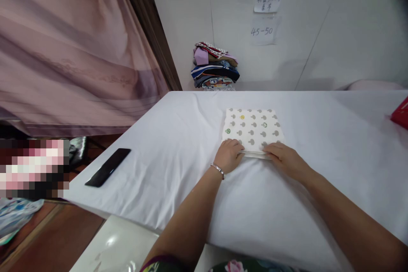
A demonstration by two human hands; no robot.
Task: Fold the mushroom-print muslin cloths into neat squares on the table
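A folded white cloth (251, 129) with grey, green and yellow mushroom-like prints lies flat on a white-covered table (172, 136). Its near edge shows several stacked layers. My left hand (228, 155), with a silver bracelet at the wrist, grips the near left corner, fingers on top. At the near right corner my right hand (285, 159) pinches the edge in the same way. Both thumbs are mostly hidden beneath or behind the fingers.
A dark flat phone-like slab (108, 168) lies at the table's left. Beyond the far edge stands a pile of folded fabrics (215, 68) by the wall. A red object (400, 114) sits at the right edge. Pink curtains (73, 51) hang at the left.
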